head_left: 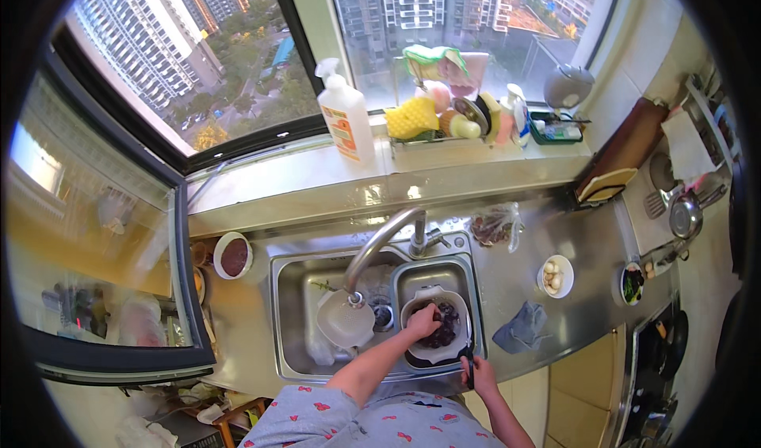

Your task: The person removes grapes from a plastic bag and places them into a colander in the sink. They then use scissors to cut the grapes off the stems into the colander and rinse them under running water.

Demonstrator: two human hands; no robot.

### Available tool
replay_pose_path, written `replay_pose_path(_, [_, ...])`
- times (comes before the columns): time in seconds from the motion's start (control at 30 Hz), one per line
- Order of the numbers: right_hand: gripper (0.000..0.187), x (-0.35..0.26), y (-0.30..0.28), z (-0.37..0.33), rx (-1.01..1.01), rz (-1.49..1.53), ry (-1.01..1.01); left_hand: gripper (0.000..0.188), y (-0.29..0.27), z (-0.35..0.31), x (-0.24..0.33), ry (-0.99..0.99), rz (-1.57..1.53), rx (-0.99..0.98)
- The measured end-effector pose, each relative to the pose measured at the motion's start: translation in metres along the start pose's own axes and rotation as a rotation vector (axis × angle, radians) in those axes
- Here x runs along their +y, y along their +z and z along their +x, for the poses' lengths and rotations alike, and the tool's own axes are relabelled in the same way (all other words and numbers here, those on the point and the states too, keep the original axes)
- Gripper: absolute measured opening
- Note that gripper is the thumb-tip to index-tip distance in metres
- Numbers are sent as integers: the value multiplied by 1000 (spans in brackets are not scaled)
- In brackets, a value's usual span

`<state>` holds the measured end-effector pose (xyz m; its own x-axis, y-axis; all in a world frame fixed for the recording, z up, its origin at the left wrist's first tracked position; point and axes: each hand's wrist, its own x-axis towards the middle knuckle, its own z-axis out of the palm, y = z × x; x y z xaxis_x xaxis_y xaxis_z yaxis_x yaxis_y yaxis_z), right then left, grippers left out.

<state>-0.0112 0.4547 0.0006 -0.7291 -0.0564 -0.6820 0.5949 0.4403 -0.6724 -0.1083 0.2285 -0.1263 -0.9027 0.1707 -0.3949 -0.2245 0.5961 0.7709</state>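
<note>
A white bowl (456, 350) stands in the smaller right basin, holding several dark purplish-red chunks (445, 331) that look wet. My left hand (426, 321) reaches into it from the near left, fingers curled down among the chunks. What those fingers grip is too small to make out. At the bowl's right rim, my right hand (480, 373) is closed round the black handles of a pair of scissors (469, 351). The blades point away from me along the rim, beside the chunks.
In the left basin (295, 353) sits a white strainer (346, 321) under the curved faucet (386, 238). On the counter are a bowl of dark red contents (234, 256), a bowl of pale bulbs (556, 277), a grey cloth (521, 328) and a plastic bag (496, 228). An open window sash (194, 289) juts in at left.
</note>
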Motion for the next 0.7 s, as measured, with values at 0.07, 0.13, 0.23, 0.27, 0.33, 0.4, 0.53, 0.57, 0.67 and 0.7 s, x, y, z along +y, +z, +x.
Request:
replay_pose_path(0.07, [41,-6,-1,4,-24,43,-39,38,4,8,-4,-161,-313,14])
replay_pose_path(0.13, [36,-6,-1,8,-13,11,-97,40,-2,8,8,-409,-689,-51])
replay_pose_path(0.23, [35,-20,5,7,-59,116,-99,39,-21,0,20,-484,-942,-119])
replay_pose_path(0.27, [34,-23,8,7,-50,103,-99,39,-31,-5,26,-482,-1027,-163])
replay_pose_path(0.33, [35,-24,14,9,-102,177,-92,35,-43,-16,35,-476,-1137,-174])
replay_pose_path(0.4, [37,-40,24,1,-133,191,-80,32,-52,-24,27,-454,-1228,-200])
replay_pose_path(0.53, [37,-39,39,1,-157,232,-97,30,-64,-34,17,-385,-1403,-268])
replay_pose_path(0.57, [37,-37,42,1,-157,241,-111,30,-66,-37,15,-375,-1442,-276])
replay_pose_path(0.67, [36,-34,46,-1,-163,200,-155,34,-74,-44,13,-331,-1510,-320])
replay_pose_path(0.7, [35,-35,46,-2,-165,175,-170,36,-76,-45,14,-325,-1527,-327])
